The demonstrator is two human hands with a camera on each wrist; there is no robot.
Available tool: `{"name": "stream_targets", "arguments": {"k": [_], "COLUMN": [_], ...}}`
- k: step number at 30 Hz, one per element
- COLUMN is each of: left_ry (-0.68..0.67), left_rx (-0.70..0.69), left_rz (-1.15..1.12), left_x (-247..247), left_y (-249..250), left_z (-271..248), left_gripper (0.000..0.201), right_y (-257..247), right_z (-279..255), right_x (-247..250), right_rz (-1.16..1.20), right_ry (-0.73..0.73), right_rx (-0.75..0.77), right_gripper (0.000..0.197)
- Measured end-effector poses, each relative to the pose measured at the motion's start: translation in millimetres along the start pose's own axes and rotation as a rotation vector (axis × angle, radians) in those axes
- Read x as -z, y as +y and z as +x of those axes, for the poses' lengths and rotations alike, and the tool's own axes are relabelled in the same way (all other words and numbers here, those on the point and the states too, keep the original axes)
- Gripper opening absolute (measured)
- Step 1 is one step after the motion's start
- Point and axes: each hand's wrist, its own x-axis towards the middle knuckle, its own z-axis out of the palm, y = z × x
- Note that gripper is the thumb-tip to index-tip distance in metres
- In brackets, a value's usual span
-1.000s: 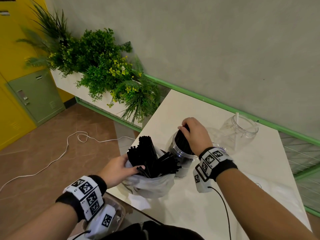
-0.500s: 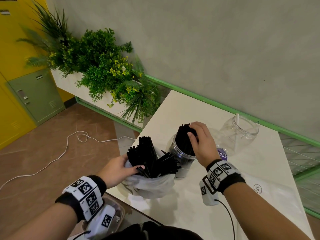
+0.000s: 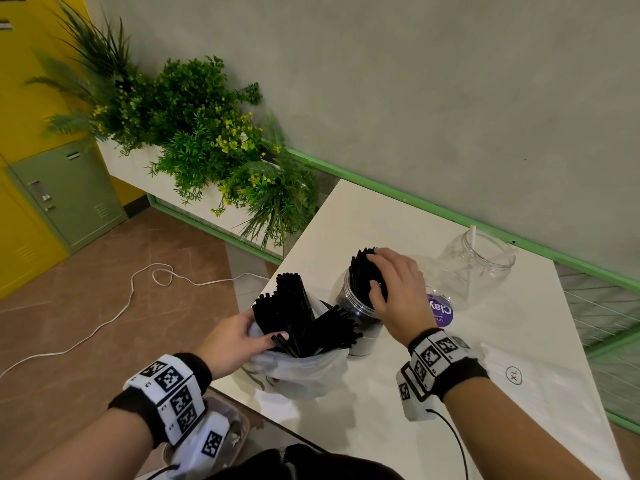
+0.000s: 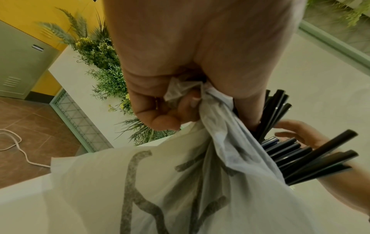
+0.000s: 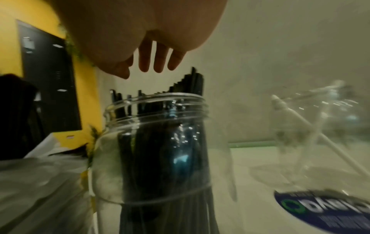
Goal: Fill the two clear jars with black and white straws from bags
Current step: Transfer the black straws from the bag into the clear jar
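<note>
My left hand pinches the rim of a white plastic bag standing at the table's near-left corner. Several black straws stick out of the bag. Right behind it stands a clear jar packed with black straws. My right hand hovers over that jar with fingers straight, just at the straw tops, holding nothing. A second clear jar at the back right holds one white straw.
A clear bag with a purple label lies between the jars. A flat white bag marked XL covers the table's right side. A planter stands left of the table, and a white cable crosses the floor.
My right hand let go of the black straws in the jar, rose and opened above their tops. The left hand and the bag stayed put.
</note>
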Motion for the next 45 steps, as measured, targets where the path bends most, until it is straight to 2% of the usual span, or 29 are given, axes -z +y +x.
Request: {"name": "stream_targets", "arguments": {"k": [3, 6, 8, 11, 15, 17, 21, 22, 24, 27, 32, 35, 37, 39, 41, 43, 45], "left_ry": [-0.002, -0.005, -0.006, -0.006, -0.009, -0.005, -0.004, -0.004, -0.007, -0.013, -0.02, -0.011, -0.008, -0.015, -0.014, -0.006, -0.004], "left_rx": [-0.011, -0.009, 0.0, 0.014, 0.002, 0.005, -0.006, -0.007, 0.003, 0.005, 0.005, -0.005, -0.005, 0.005, 0.017, 0.022, 0.016], "left_rz": [-0.021, -0.02, -0.013, 0.001, -0.022, -0.024, -0.017, -0.02, -0.019, -0.012, -0.015, -0.004, 0.009, 0.009, 0.018, 0.016, 0.006], "left_x": [0, 0, 0, 1, 2, 1, 1, 1, 1, 1, 2, 3, 3, 4, 4, 4, 5], "left_y": [-1, -3, -2, -1, -2, -2, -5, -6, -4, -1, -1, -2, -2, 0, 0, -3, -5], "left_z": [1, 0, -1, -2, -2, 0, 1, 1, 1, 0, -2, -2, -3, -5, -5, -5, -5], "left_gripper": [0.065, 0.062, 0.048, 0.035, 0.046, 0.046, 0.053, 0.054, 0.042, 0.033, 0.042, 0.062, 0.068, 0.062, 0.054, 0.059, 0.067], "right_y": [-11, -11, -8, 2, 18, 26, 36, 36, 36, 33, 29, 28, 26, 21, 18, 18, 20], "right_z": [15, 27, 30, 24, 6, -1, -5, -6, -5, 0, 26, 40, 45, 48, 54, 63, 71], "right_x": [-12, -24, -25, -22, -13, -6, 7, 9, 11, 10, 1, -5, -11, -13, -11, -8, -6], "right_rz": [-0.148, -0.223, -0.234, -0.261, -0.258, -0.249, -0.216, -0.196, -0.139, -0.078, -0.186, -0.231, -0.226, -0.199, -0.206, -0.273, -0.304], "right_ry": [-0.192, -0.28, -0.209, -0.124, -0.061, -0.008, 0.048, 0.033, -0.026, -0.121, -0.356, -0.469, -0.43, -0.298, -0.122, -0.015, -0.102], "right_rx": [0.113, 0.103, 0.12, 0.181, 0.191, 0.175, 0.023, -0.025, -0.092, -0.121, -0.051, -0.076, -0.076, -0.026, 0.16, 0.328, 0.235], "right_gripper": [0.047, 0.039, 0.027, 0.025, 0.023, 0.021, 0.024, 0.028, 0.037, 0.047, 0.068, 0.063, 0.048, 0.034, 0.018, 0.018, 0.018]}}
